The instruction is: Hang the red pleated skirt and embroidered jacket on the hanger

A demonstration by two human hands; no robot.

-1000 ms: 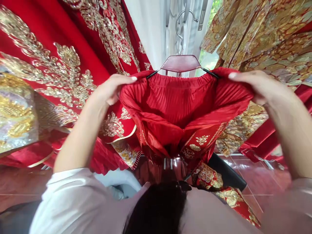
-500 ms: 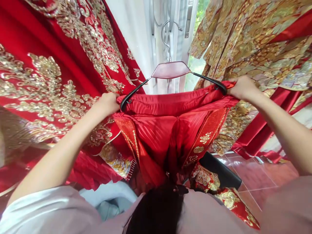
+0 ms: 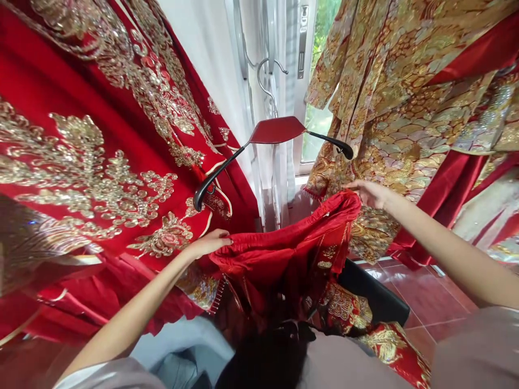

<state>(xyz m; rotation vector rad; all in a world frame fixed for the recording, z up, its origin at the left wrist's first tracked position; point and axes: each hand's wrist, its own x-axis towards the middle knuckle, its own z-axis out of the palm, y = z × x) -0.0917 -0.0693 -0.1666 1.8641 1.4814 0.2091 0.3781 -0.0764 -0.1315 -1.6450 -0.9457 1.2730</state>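
A red skirt (image 3: 279, 243) with a gathered waistband and gold-trimmed panels is stretched between my two hands. My left hand (image 3: 211, 243) is closed on the left end of the waistband, fingers over its edge. At the other end, my right hand (image 3: 372, 194) grips the waistband, which bunches beside the fingers. Above the skirt hangs a hanger (image 3: 278, 130) with a dark red centre and black arms, tilted and apart from the fabric. Its metal hook is up by the white window frame. The skirt's lower part is hidden in shadow below.
Red garments with gold sequin embroidery (image 3: 81, 140) hang at left; a gold patterned robe (image 3: 397, 124) hangs at right. Below are a black box-like object (image 3: 375, 292), red-gold cloth (image 3: 391, 346) and a pale blue tub (image 3: 182, 335). Reddish tiles (image 3: 430, 297) cover the floor.
The skirt's waistband has come off the hanger arms and moved down, still held in both hands. The hanger now hangs bare and tilted, slightly further left.
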